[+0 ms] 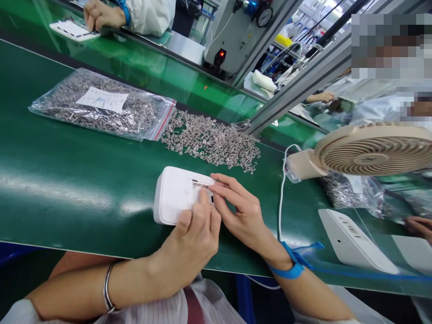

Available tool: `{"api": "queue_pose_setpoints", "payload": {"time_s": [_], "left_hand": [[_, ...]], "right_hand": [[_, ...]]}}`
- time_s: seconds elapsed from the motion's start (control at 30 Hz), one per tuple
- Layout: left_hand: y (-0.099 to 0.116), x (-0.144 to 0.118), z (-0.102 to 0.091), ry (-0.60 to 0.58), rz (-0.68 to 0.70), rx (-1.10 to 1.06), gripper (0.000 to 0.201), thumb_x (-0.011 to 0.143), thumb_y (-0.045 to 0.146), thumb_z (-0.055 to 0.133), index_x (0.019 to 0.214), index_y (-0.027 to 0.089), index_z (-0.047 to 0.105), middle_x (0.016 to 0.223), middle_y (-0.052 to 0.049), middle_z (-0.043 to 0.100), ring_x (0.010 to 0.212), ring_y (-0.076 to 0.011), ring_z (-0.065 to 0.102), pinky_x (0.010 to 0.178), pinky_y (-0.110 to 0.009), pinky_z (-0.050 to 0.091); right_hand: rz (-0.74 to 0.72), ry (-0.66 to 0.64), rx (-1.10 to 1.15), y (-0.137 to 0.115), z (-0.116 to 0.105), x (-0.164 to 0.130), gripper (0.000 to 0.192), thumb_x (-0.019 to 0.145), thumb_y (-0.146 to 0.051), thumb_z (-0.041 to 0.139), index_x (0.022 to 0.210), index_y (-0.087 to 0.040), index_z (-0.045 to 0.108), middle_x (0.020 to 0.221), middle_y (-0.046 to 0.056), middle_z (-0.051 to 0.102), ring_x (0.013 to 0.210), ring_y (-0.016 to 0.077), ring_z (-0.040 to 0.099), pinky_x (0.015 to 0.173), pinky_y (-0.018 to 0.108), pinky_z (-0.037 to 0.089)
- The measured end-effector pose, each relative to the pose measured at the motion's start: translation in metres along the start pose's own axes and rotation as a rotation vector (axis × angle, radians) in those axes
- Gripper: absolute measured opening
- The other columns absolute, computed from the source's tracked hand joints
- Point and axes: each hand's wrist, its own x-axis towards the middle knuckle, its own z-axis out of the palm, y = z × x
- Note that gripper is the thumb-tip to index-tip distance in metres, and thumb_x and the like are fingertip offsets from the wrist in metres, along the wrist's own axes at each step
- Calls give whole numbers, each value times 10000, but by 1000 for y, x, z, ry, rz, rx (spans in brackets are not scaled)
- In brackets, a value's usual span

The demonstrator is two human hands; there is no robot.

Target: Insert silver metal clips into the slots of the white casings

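A white plastic housing with rounded corners lies on the green bench, with a recess and a slot showing small metal parts. My left hand, a silver bangle on its wrist, lies over the housing's near side. Its fingers are curled against the housing, and a fingertip presses into the recess beside the slot. From the right, my right hand reaches the housing's right end with its fingertips pinched together at the slot. What lies between those fingertips is too small to make out. A blue strap circles the right wrist.
Beyond the housing is a pile of small metal pieces, beside a clear zip bag full of them. A beige fan, a white cable and another white housing are on the right. Co-workers' hands show across the bench.
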Motion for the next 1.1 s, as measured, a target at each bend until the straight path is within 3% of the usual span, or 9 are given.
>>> {"api": "queue_pose_setpoints", "payload": {"time_s": [0.2,0.3,0.5,0.9,1.0,1.1], "left_hand": [[-2,-1,-3,-4,7,-26,426,850,326,491,1198,88,553,1255,-135,561,992,-206,487,822,-315,328],[-3,-2,-5,-1,24,-40,423,850,331,494,1189,87,562,1188,-122,594,1009,-213,486,832,-316,333],[-4,-1,-5,8,24,-23,411,851,313,500,1164,56,572,1106,-123,609,968,-209,507,826,-321,346],[-4,-2,-5,30,23,-7,377,854,277,507,1146,50,581,1120,-137,620,979,-215,535,848,-330,361],[-7,-5,-6,17,36,0,367,863,267,494,1155,59,572,1136,-119,610,1005,-213,525,847,-324,361],[-22,-11,-6,-19,-2,12,361,857,245,512,1161,57,562,1155,-122,591,1015,-223,514,840,-332,363]], "right_hand": [[0,-96,-64,0,-6,-2,252,844,-104,489,1022,-205,637,1185,131,570,993,211,609,842,400,539],[5,-144,-49,-1,-8,3,213,832,-104,486,947,-204,635,1148,114,578,953,194,613,819,368,534],[163,8,6,1,6,16,108,766,-126,531,712,-204,481,829,41,579,784,162,576,684,308,483],[232,19,110,1,10,18,94,785,-173,527,697,-201,506,823,31,594,756,147,565,685,296,463],[294,138,169,4,2,17,61,815,-222,531,777,-197,573,794,21,615,729,137,576,681,279,480],[343,427,54,21,-27,2,141,810,-300,576,896,-192,607,880,38,629,799,157,597,740,313,494]]}}
